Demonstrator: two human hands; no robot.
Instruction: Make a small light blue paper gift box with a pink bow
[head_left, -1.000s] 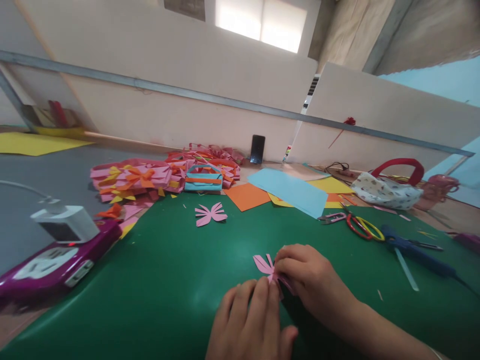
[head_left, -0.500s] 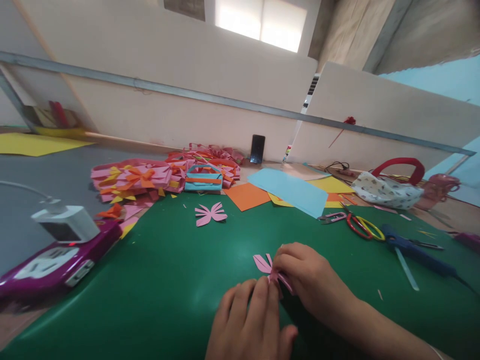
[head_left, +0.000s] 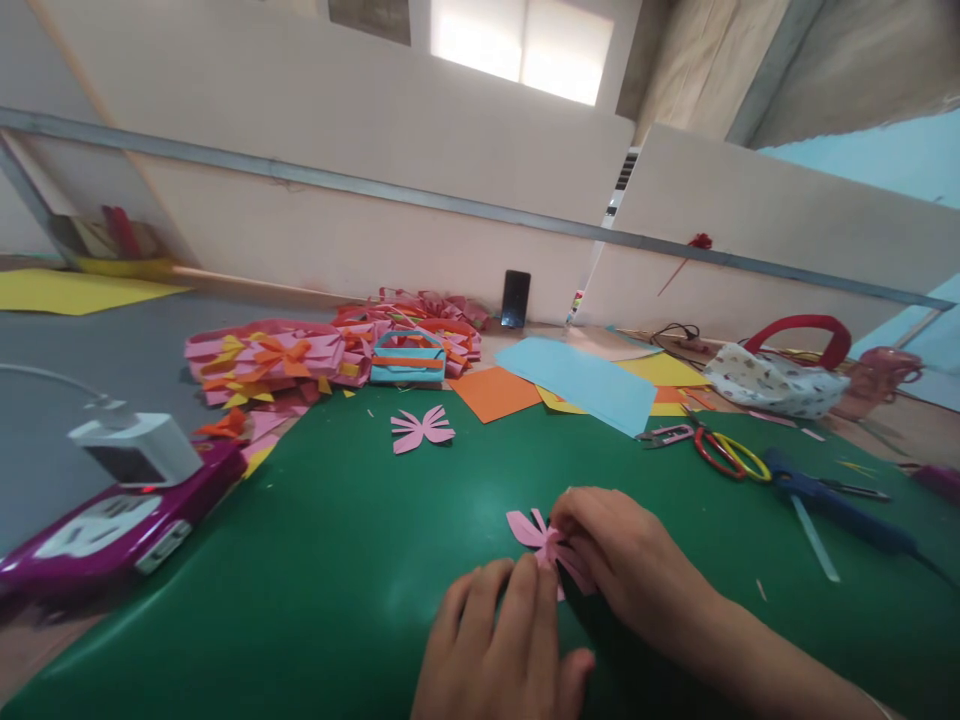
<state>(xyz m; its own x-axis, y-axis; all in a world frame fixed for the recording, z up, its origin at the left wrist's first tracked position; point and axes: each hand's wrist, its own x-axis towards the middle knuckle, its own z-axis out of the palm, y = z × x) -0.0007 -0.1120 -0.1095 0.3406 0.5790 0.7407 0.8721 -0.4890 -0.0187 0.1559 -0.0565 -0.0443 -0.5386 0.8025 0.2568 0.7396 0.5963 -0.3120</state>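
Note:
A pink paper cutout (head_left: 525,529) with petal-like strips lies on the green mat (head_left: 337,560), near the middle. My left hand (head_left: 499,640) stretches its fingers forward, and their tips touch the near side of the cutout. From the right, my right hand (head_left: 634,560) has its thumb and fingertips closed at the cutout's centre and right-hand strips. Part of the cutout is hidden under both hands. Farther back, a second pink paper cutout (head_left: 421,430), shaped like a butterfly, lies flat.
Orange paper (head_left: 495,393) and blue paper (head_left: 581,378) overlap behind the mat. Scissors (head_left: 724,450), thread snips (head_left: 667,435) and a blue glue gun (head_left: 840,505) lie right. A purple power strip (head_left: 187,510) with a charger stands left, before pink paper bundles (head_left: 300,350).
My right fingers have shifted slightly on the pink cutout, and more of its centre and right strips now show. My left hand stays in place.

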